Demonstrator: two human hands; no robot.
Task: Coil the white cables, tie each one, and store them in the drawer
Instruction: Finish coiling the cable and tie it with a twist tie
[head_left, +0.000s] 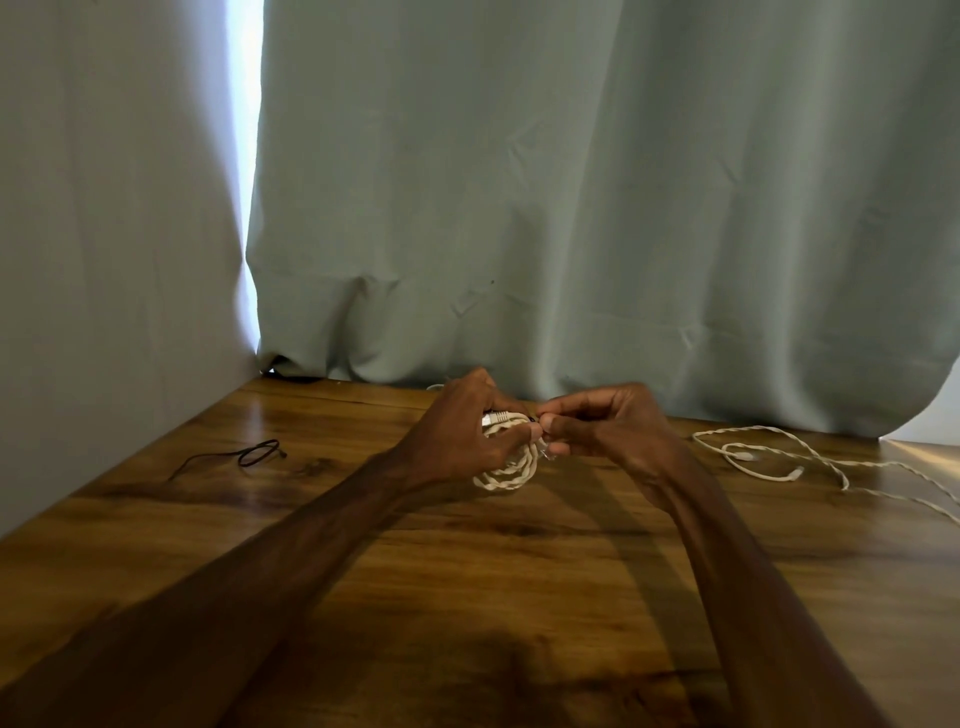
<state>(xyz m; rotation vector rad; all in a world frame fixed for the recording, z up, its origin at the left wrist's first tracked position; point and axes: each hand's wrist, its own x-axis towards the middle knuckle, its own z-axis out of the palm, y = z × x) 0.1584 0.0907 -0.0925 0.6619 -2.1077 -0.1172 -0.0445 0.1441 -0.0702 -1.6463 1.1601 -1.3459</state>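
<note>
A coiled white braided cable (506, 472) hangs above the wooden table (467, 561), held near the table's far edge. My left hand (462, 426) grips the top of the coil, with a white connector showing by its thumb. My right hand (602, 423) pinches something small and dark at the coil's top right, fingertips against the left thumb; what it pinches is too small to tell. A second white cable (769, 457) lies loose and uncoiled on the table to the right. No drawer is in view.
A thin black wire (254, 453) with a small loop lies on the table to the left. Grey-green curtains (571, 208) hang along the table's far edge, with a bright gap at the left.
</note>
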